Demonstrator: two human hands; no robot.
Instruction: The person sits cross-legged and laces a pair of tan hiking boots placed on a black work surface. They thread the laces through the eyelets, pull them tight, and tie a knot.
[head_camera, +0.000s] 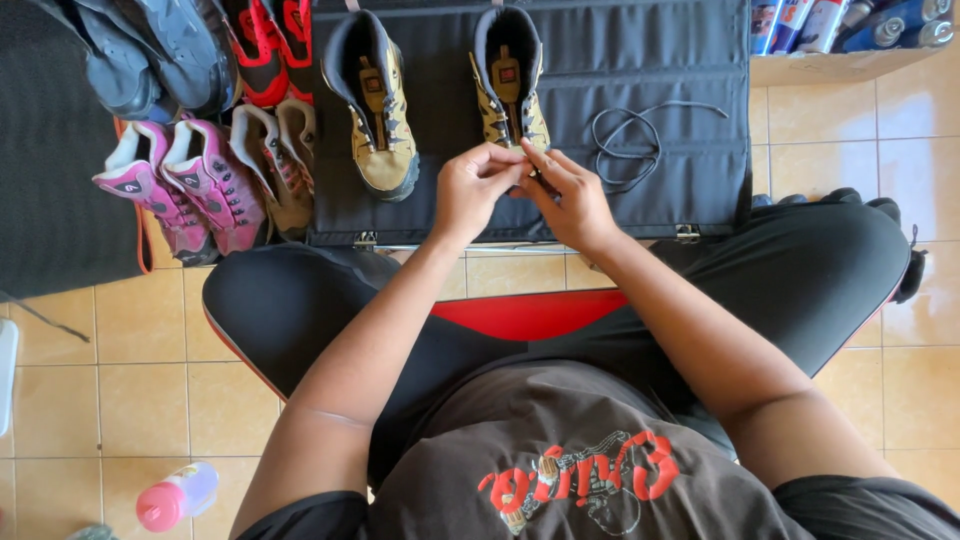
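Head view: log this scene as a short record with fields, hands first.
left hand: fingertips pinched at the toe of the right tan boot
right hand: meets the left one there; what they pinch is too small to tell
left tan boot: upright on the black mat, untouched
loose lace: dark, coiled on the mat right of the boots
pink shoes: a pair, left of the mat
floor: tan tiles, pink-capped bottle bottom left
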